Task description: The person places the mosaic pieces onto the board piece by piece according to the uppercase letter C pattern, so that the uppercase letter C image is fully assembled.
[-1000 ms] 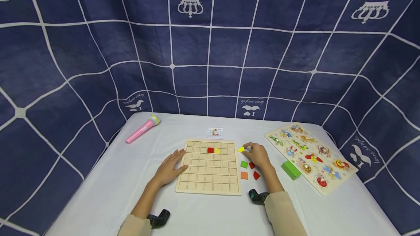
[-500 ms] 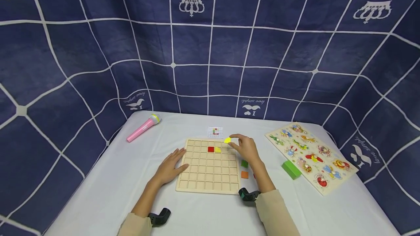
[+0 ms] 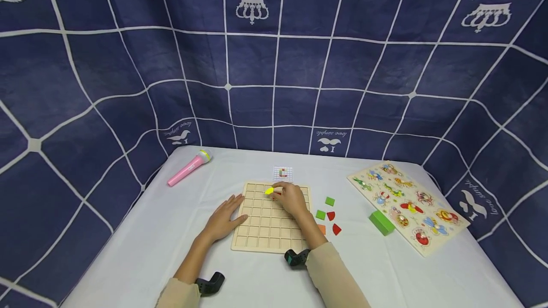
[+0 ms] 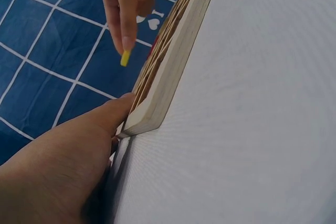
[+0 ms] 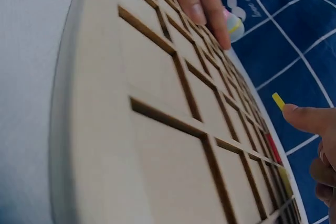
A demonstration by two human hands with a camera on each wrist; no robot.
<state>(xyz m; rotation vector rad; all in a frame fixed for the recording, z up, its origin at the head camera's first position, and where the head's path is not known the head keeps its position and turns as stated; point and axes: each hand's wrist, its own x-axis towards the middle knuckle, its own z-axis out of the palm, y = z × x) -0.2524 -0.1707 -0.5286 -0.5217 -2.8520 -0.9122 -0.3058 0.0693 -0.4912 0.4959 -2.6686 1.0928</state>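
The right hand (image 3: 293, 198) hangs over the far rows of the wooden grid board (image 3: 270, 225), its grip closed on a small yellow piece (image 3: 269, 191) pinched at the fingertips; from the left wrist view that piece (image 4: 125, 58) is held clear above the board's surface, and the right wrist view shows it (image 5: 278, 100) poking out past the thumb. Just under the hand, a red piece (image 3: 277, 194) sits in one of the squares of the board. The left hand (image 3: 222, 220) lies flat on the bench (image 3: 141, 251) with its fingers relaxed and straight, their tips resting against the board's near left edge (image 4: 157, 103). Just beyond the board lies a small pattern card (image 3: 283, 173). To the right of the board, loose green, red and orange pieces (image 3: 326, 215) are scattered, then a green block (image 3: 381, 222) and an insect peg puzzle (image 3: 406, 206). A pink toy microphone (image 3: 188, 168) lies far left.
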